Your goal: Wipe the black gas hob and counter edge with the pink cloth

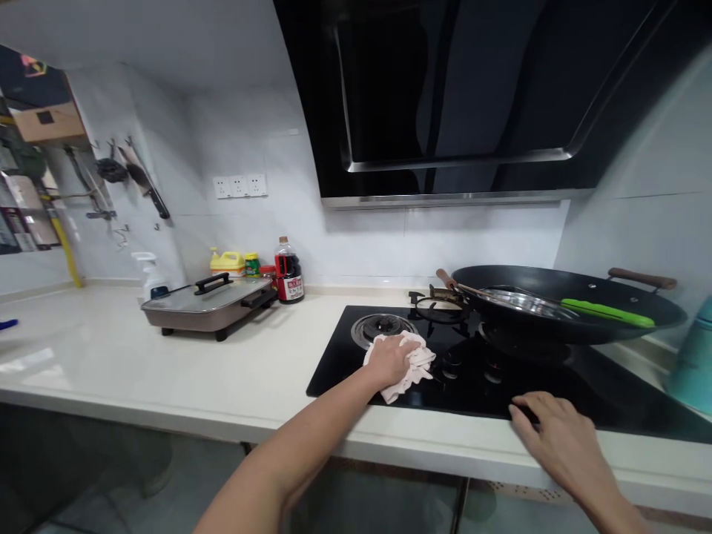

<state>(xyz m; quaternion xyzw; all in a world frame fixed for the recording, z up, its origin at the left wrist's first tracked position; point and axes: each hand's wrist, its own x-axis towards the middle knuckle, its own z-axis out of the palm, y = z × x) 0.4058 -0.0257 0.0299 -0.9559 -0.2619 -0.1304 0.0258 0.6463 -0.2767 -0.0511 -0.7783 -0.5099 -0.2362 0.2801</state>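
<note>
cloth on the stove's left side, right side under the wok

the pale tabletop [267, 356] runs before me with the black stove [461, 393] set in it. the wok [556, 278] spreads over the stove's right side, a utensil with a green handle [607, 312] lying in it, so i judge that side has yet to be wiped. my right hand [559, 437] rests at the front edge, thumb and fingers apart, holding nothing i can see. the left burner [385, 324] is bare; what looks like its pan support [439, 320] sits behind, towards the wok, so i take baring this side as done. my left hand [389, 362] presses on the cloth [420, 363]; i can't tell whether the fingers clamp it. the cloth lies crumpled on the glass at the left burner's front, near the knobs [452, 363]. i'd call the wiping partway; putting the support back seems left.
</note>
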